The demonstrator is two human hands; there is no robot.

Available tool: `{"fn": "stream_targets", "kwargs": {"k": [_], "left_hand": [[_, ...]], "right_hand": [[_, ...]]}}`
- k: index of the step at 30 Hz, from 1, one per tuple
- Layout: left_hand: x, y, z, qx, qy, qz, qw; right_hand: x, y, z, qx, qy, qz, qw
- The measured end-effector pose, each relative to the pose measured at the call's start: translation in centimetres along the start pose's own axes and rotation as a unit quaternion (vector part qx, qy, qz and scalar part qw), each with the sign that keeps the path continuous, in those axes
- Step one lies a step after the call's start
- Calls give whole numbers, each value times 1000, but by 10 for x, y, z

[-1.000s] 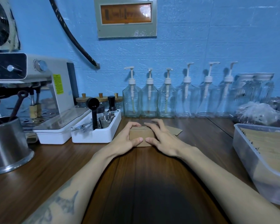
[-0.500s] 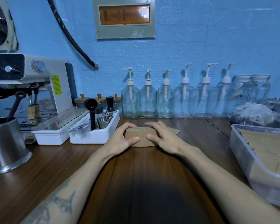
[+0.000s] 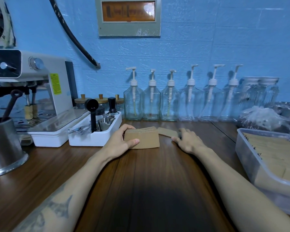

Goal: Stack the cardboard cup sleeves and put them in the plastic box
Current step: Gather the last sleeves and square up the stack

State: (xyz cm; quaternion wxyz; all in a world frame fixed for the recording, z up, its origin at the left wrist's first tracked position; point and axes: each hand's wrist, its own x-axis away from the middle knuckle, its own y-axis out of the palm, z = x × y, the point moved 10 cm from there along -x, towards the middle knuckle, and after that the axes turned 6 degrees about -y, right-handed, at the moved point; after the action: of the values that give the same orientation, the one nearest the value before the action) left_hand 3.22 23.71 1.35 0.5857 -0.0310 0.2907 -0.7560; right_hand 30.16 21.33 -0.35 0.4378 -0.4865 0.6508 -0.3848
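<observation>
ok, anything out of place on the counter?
One loose sleeve lies flat on the table behind the stack of sleeves, apart from it. The left hand grips the stack; the right hand rests by the stray. Nothing spilled or damaged.

The plastic box (image 3: 246, 158) runs off the right edge, and the single sleeve (image 3: 167, 132) seems partly hidden behind the stack (image 3: 143, 139)

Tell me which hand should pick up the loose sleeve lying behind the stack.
Right. The right hand rests on the table with its fingers at the loose sleeve, which lies flat just right of the stack. The left hand is occupied, gripping the stack.
</observation>
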Motion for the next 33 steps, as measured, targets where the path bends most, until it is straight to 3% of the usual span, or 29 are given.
{"fn": "stream_targets", "kwargs": {"k": [4,17,22,25,27,33], "left_hand": [[0,0,-1,0,-6,2,1000],[-2,-12,-8,-33,-24,43,998],[-1,-14,-8,-36,-31,52,998],[0,-16,-7,-47,-35,61,996],[0,-16,-6,-48,-35,63,996],[0,-13,-8,-47,-26,47,997]], "right_hand": [[-2,-6,-3,-22,10,19,1000],[5,-22,3,-241,54,75,966],[15,-56,5,-284,27,201,937],[24,-78,-5,-351,-33,276,894],[28,-82,-20,-379,-86,266,882],[30,-46,-64,-327,-164,110,924]]}}
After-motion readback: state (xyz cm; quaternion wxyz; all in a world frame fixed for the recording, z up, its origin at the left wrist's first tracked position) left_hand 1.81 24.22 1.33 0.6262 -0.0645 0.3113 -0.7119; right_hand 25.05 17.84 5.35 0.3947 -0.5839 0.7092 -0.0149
